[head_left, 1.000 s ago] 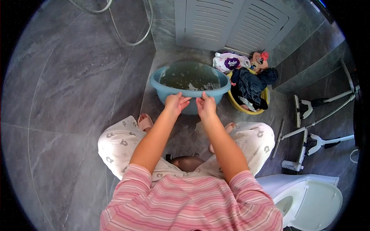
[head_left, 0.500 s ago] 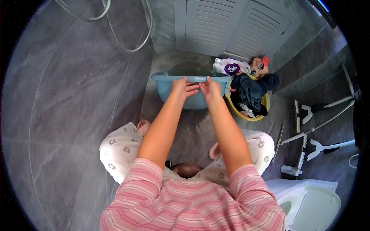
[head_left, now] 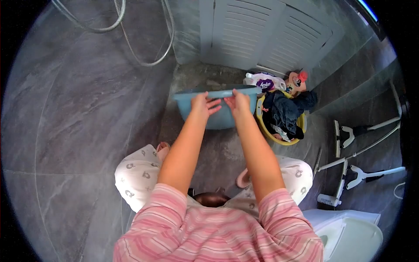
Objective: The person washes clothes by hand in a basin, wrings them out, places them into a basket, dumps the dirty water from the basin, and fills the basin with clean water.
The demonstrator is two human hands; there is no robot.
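A blue plastic basin (head_left: 218, 114) is tipped away from me, its near rim raised and its inside mostly hidden. My left hand (head_left: 203, 105) grips that rim left of its middle, thumb on top. Just to the right, my right hand (head_left: 238, 103) holds the same rim, fingers under the edge. Wet floor shows beyond the basin. Close by on the right stands a yellow basin (head_left: 261, 118) heaped with dark clothes (head_left: 286, 111).
Behind the yellow basin are a white and purple bag (head_left: 266, 83) and a red-capped bottle (head_left: 297, 83). Mops (head_left: 362, 174), a white bottle (head_left: 328, 200) and a toilet (head_left: 355, 240) are at the right. A shower hose (head_left: 150, 64) hangs upper left.
The blue basin has tilted forward as both hands lifted its near rim. The murky water seen in it earlier is out of sight. Both hands still hold the rim.
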